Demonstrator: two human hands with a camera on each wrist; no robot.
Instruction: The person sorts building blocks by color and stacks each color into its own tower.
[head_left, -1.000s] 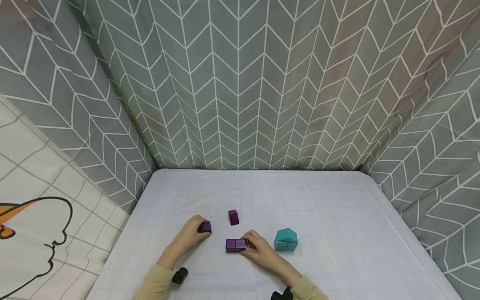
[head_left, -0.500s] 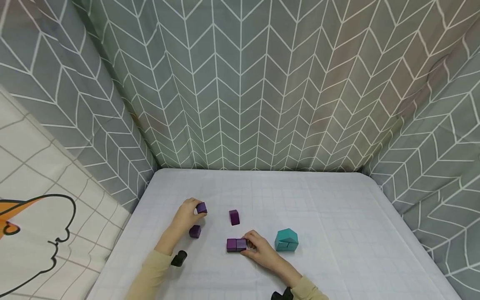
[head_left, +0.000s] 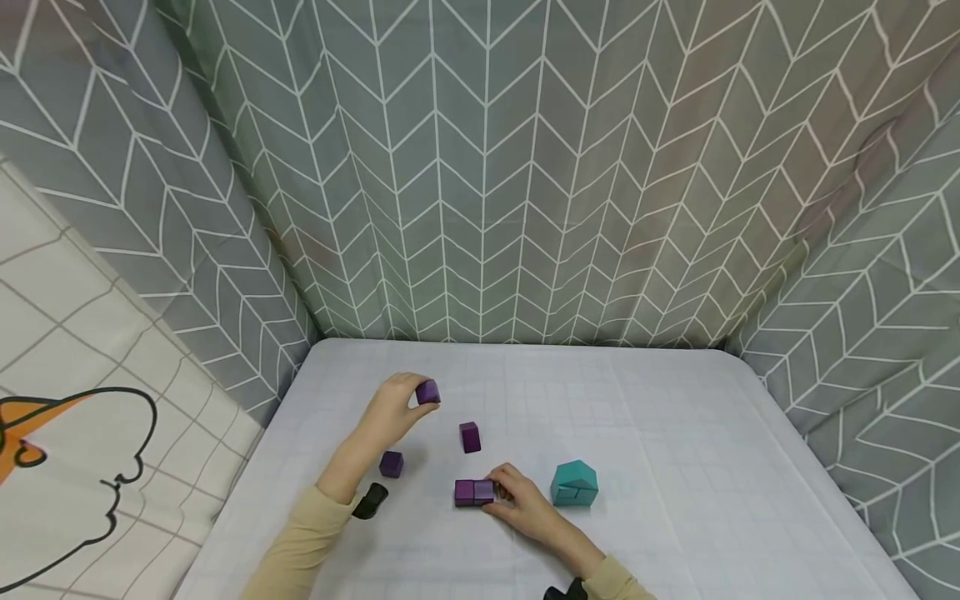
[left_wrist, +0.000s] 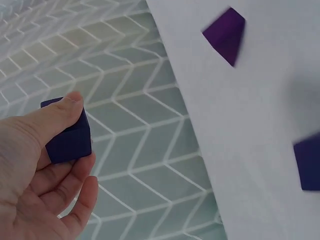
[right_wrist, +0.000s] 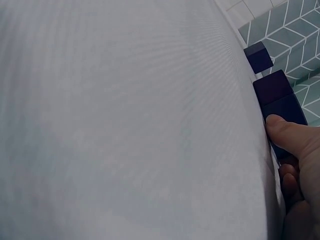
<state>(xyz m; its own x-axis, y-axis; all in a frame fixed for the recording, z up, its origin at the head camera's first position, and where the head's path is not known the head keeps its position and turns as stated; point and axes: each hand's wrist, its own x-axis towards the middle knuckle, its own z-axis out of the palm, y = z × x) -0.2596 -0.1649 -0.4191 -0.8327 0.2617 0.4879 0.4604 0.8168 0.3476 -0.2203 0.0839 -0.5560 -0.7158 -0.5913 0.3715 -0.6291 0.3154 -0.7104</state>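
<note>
Between thumb and fingers of my left hand (head_left: pixel 388 410) is a purple cube (head_left: pixel 428 392), held up over the left part of the table. In the left wrist view this cube (left_wrist: pixel 70 143) looks dark blue, with the thumb on its top. My right hand (head_left: pixel 534 510) pinches the right-hand purple block (head_left: pixel 483 492) of a pair standing side by side. Its neighbour, another purple block (head_left: pixel 464 492), lies flush against it. A loose purple cube (head_left: pixel 391 464) sits near my left forearm. Behind the pair stands one more purple block (head_left: pixel 470 437).
To the right of my right hand stands a teal block shape (head_left: pixel 574 484), made of several fitted pieces. A white cloth covers the table (head_left: pixel 697 433). Patterned grey-green curtains (head_left: pixel 487 183) surround its back and sides.
My left hand has left one purple cube on the table and lifted another away, up and then rightward. My right hand has kept its grip on the pair.
</note>
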